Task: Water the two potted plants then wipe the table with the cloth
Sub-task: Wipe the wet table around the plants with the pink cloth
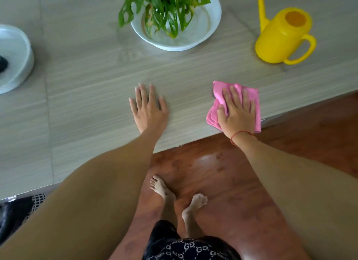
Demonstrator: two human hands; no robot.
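Note:
A pink cloth [217, 104] lies bunched on the pale wood-grain table [93, 81] near its front edge, and my right hand [236, 112] presses flat on top of it. My left hand [149, 108] rests flat on the bare tabletop to the left, fingers spread, holding nothing. At the back stands a green leafy plant [164, 9] in a white bowl-shaped pot [205, 29]. A second white pot [15, 60] is cut off at the left edge, its plant out of view. A yellow watering can [280, 36] stands upright at the back right.
The table's front edge runs diagonally above a reddish wooden floor [222, 172], where my bare feet [174, 195] stand. A dark patterned fabric [19, 211] shows at the lower left, below the table's edge.

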